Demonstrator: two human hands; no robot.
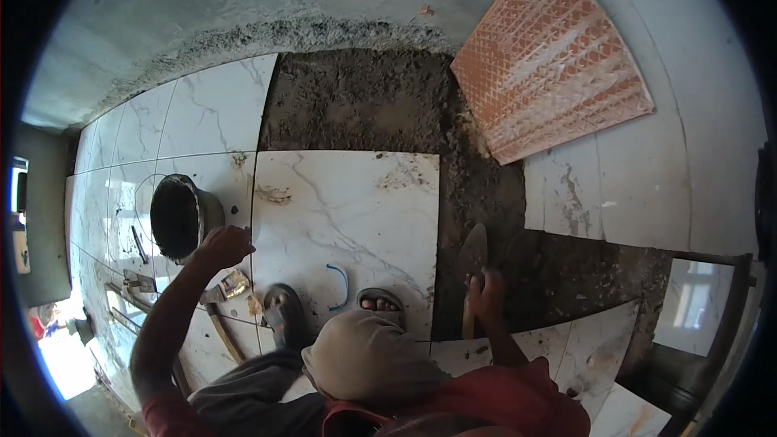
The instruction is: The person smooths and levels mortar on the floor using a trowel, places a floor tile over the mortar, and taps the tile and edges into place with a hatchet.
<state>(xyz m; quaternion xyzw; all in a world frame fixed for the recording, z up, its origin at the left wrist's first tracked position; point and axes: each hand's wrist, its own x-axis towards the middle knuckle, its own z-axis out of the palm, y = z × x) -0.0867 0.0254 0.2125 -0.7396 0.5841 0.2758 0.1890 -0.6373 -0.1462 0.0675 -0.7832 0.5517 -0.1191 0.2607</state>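
Note:
My right hand (488, 295) grips the wooden handle of a trowel (472, 252), whose blade rests on the dark mortar strip (477, 194) beside a large white marbled tile (348, 202). My left hand (222, 246) is curled into a fist at that tile's left edge, right next to a black bucket (174, 218); I see nothing in it. I squat on the tile with both sandalled feet (380, 301) near its front edge. A small blue curved strip (340, 285) lies between my feet.
Bare mortar bed (364, 101) lies beyond the tile. An orange ribbed tile (550, 57) leans against the wall at the back right. A hammer (218, 311) and other hand tools (133, 283) lie at my left. A dark door frame (728, 307) stands at the right.

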